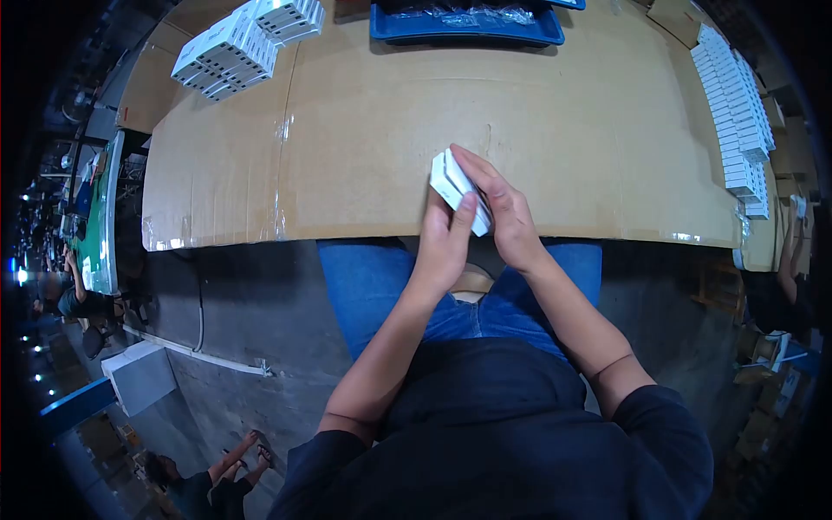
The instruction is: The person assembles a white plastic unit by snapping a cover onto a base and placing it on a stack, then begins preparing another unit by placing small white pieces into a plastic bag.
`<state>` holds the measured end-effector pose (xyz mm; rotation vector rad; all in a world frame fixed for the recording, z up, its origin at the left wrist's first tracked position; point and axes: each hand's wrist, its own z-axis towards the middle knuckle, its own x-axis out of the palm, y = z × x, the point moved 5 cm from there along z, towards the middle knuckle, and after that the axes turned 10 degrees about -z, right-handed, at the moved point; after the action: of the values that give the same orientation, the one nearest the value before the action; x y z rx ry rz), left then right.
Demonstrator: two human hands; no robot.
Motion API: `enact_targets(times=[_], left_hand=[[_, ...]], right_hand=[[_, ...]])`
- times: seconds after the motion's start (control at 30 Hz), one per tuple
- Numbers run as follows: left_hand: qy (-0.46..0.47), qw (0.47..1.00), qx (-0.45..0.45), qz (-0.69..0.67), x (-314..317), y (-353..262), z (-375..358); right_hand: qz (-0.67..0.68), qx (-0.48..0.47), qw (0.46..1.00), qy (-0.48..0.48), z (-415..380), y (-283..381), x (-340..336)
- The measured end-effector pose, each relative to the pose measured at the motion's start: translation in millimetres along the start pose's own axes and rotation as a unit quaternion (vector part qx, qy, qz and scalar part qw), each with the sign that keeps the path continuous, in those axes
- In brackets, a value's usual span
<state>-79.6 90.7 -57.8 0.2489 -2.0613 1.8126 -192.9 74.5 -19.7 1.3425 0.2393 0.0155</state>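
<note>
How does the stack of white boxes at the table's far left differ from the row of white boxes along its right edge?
The stack of white boxes is a compact, piled cluster, while the row of white boxes runs in a long line along the cardboard-covered table. The stack sits skewed; the row follows the right edge. Both look like the small white box held in both hands.

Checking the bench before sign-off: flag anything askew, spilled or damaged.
Nothing stands out. Both hands, left hand and right hand, hold a small white box over the cardboard-covered table. White boxes sit stacked at far left and in a row at right.
</note>
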Motion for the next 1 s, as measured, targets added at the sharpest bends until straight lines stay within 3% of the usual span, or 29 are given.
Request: enact_targets(times=[0.07, 0.17, 0.23, 0.4, 0.6, 1.0], left_hand=[[-0.08, 0.996, -0.021, -0.037, -9.2, -8.9, 1.2], [-0.095, 0.983, -0.077, -0.136, -15.0, -9.5, 2.0], [-0.09, 0.982, -0.099, -0.133, -12.2, -13.0, -0.3], [-0.08, 0.985, -0.114, -0.104, -8.0, -6.1, 0.4], [-0.099, 0.987, -0.103, -0.08, -8.2, 1.5, 4.0], [-0.134, 0.981, -0.094, -0.106, -4.4, -3.4, 3.3]], right_hand=[[-0.07, -0.026, 0.997, 0.015, -0.5, 5.8, -1.0], [-0.15, -0.083, 0.982, 0.083, -3.5, 9.5, -3.4], [-0.145, -0.057, 0.983, 0.098, -6.9, 6.0, -3.4], [-0.285, -0.185, 0.94, 0.04, -9.0, 1.9, -5.4], [-0.329, -0.23, 0.916, -0.01, -14.2, -5.8, 0.4], [-0.358, -0.228, 0.905, -0.035, -22.7, -10.1, 6.6]])
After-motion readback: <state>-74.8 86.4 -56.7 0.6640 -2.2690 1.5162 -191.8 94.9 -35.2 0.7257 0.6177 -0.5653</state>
